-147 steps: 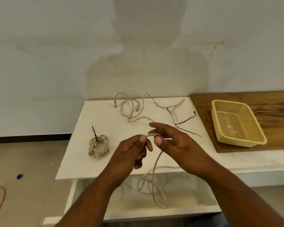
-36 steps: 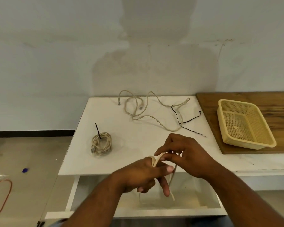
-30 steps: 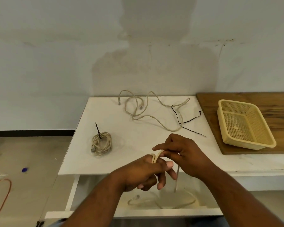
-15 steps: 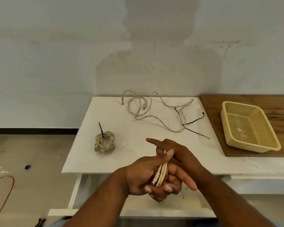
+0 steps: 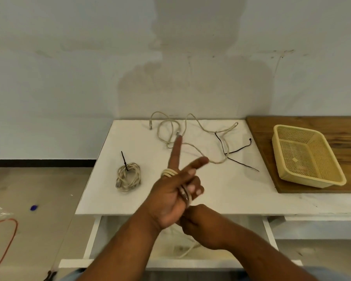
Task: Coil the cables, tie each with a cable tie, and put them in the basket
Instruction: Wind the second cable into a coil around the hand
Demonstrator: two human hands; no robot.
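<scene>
Over the front edge of the white table (image 5: pixel 221 189), the left hand (image 5: pixel 170 195) holds a beige cable (image 5: pixel 169 172) wound in several turns round it. The turns cross the base of the raised forefinger and run down the palm, where the three lower fingers are curled over them and the thumb juts out sideways. The right hand (image 5: pixel 203 226) sits just below, in front of the table edge, with its fingers curled round the cable's free run. The remainder of that cable drops into the open drawer (image 5: pixel 109 230) under the table front. On the table's left part lies a finished cable coil (image 5: pixel 128 177), bound with a black cable tie (image 5: pixel 124 161) whose tail stands upright. At the table's rear a loose beige cable (image 5: pixel 170 128) sprawls in open loops, with thin black strands (image 5: pixel 237 151) across its right end. A yellow mesh basket (image 5: pixel 312 183) rests on a wooden board (image 5: pixel 332 122) at the table's right side; it holds no coil.
</scene>
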